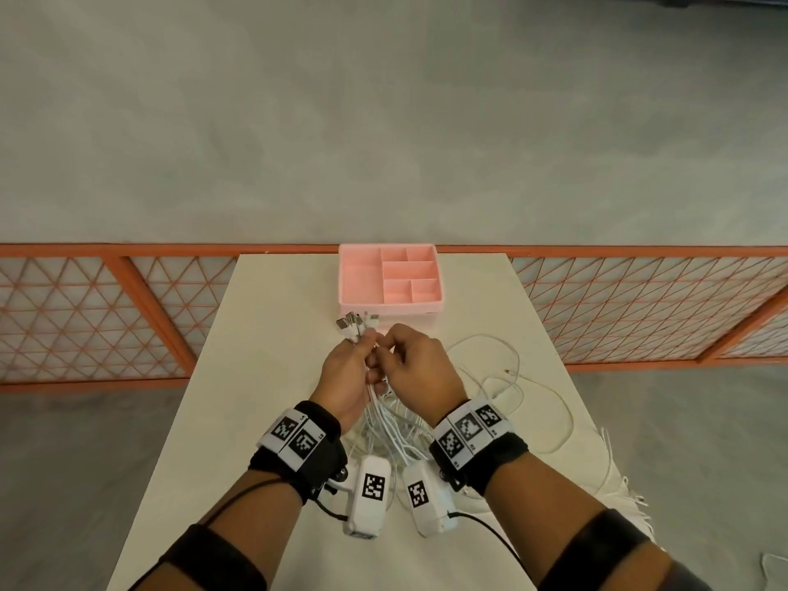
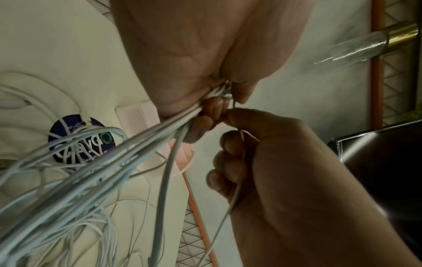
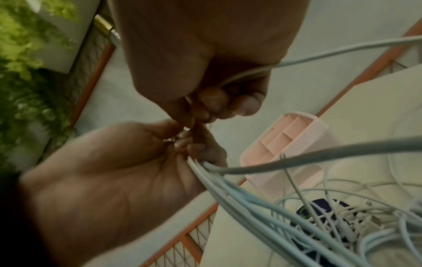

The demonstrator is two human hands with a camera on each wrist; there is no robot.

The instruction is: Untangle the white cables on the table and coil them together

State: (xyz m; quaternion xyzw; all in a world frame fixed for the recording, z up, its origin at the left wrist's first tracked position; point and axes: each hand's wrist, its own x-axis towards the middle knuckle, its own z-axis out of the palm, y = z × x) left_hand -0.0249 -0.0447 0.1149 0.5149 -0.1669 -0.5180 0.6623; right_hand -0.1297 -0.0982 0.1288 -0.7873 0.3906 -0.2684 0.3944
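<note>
White cables (image 1: pixel 386 413): we are gathering plug ends in our left hand (image 1: pixel 347 373), our right hand (image 1: pixel 420 364) pinching one more strand (tangle below remaining); next, feed it in.

A narrow cream-white rectangular table (image 1: pixel 273 377) is carrying the scene, its far edge meeting an orange lattice railing; a pale pink plastic organiser tray (image 1: pixel 360 280) with several open compartments is sitting at that far edge; loose white cables (image 1: pixel 503 377) are sprawling in loops across the right half, some trailing over the right edge; a round dark-blue sticker (image 2: pixel 78 139) is lying flat beneath the tangle.
</note>
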